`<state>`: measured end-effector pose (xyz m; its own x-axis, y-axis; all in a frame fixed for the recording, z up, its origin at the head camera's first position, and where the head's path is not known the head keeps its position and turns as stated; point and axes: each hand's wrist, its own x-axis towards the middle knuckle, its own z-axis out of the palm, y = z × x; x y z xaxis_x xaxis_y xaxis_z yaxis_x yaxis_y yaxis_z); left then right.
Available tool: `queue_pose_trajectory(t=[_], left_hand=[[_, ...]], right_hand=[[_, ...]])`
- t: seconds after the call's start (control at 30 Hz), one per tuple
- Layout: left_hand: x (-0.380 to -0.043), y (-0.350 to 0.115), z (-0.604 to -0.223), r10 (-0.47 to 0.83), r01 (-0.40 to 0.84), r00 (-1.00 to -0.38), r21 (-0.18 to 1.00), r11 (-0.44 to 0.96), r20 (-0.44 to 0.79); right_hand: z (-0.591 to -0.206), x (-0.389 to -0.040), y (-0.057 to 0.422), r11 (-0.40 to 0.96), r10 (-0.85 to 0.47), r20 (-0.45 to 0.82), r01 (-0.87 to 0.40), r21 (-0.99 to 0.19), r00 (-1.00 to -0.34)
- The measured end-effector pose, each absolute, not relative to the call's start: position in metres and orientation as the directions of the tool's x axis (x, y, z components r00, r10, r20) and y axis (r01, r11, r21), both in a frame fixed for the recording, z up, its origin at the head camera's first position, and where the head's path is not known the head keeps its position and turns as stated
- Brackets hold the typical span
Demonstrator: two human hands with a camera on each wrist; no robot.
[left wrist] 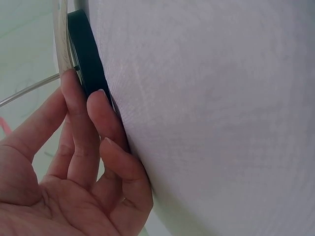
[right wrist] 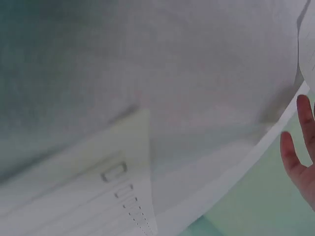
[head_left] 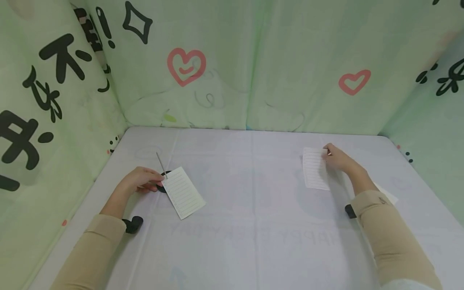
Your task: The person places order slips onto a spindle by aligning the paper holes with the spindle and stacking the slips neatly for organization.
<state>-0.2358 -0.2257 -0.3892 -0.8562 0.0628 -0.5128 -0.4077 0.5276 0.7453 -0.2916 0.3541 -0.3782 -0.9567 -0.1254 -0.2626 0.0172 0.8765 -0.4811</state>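
My left hand [head_left: 139, 180] is at the left of the table, thumb and finger pinching the edge of a lined paper [head_left: 184, 194] beside a thin metal spike [head_left: 160, 163]. The spike rises from a round black base [left wrist: 87, 51], and the paper sits round it, slightly above the base. Other left fingers touch the base's rim. At the far right, my right hand [head_left: 340, 158] pinches the upper right corner of a second lined paper [head_left: 314, 169]. A small dark spot shows at those fingertips; its nature is unclear. The right wrist view catches only fingers [right wrist: 306, 125] at its edge.
Another lined sheet [right wrist: 113, 182] lies near the right wrist, partly under the sleeve in the head view. A white cloth [head_left: 232, 181] covers the table. Green printed curtains [head_left: 224, 96] stand behind and at both sides.
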Motion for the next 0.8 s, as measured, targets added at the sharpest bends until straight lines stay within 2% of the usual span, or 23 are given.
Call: queue_pose_trajectory(t=[0.23, 0.4, 0.57, 0.8], left_hand=[[-0.236, -0.225, -0.388, 0.061, -0.407, -0.854, 0.736, 0.541, -0.517], [-0.235, -0.224, -0.386, 0.060, -0.404, -0.852, 0.726, 0.557, -0.520], [-0.236, -0.224, -0.385, 0.068, -0.399, -0.851, 0.727, 0.559, -0.520], [-0.232, -0.227, -0.377, 0.100, -0.408, -0.839, 0.740, 0.535, -0.535]], right_hand=[[-0.378, -0.287, 0.346, 0.694, -0.195, -0.266, 0.059, -0.718, -0.944], [-0.371, -0.284, 0.335, 0.535, -0.259, -0.277, 0.101, -0.839, -0.925], [-0.361, -0.282, 0.312, 0.433, -0.280, -0.284, 0.143, -0.890, -0.917], [-0.348, -0.280, 0.274, 0.400, -0.297, -0.313, 0.180, -0.898, -0.902]])
